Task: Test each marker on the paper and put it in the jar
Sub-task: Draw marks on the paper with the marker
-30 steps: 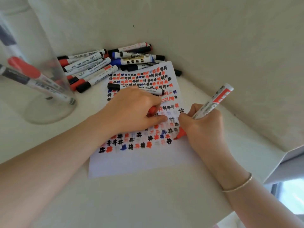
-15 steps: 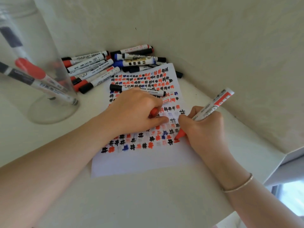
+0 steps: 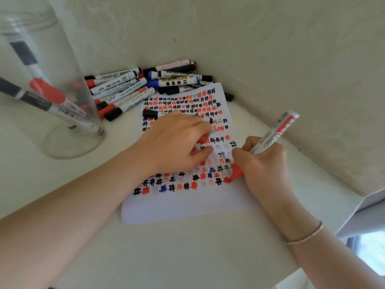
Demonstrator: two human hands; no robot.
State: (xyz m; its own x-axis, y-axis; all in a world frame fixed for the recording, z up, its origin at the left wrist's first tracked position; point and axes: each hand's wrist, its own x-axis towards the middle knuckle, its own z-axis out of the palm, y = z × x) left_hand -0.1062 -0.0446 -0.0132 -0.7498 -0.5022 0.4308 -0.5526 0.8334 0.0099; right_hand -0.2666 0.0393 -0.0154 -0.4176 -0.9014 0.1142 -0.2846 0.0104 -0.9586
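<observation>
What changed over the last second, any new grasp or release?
No grasp or release. The right hand still grips the red marker; its tip has crept along the bottom row of marks toward the right edge of the paper. The left hand stays pressed on the sheet, holding the red cap. Jar and marker pile unchanged.

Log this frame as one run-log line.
phase: testing | right hand: grips red marker, tip on paper | left hand: holds red cap, rests on paper | jar: holds markers
</observation>
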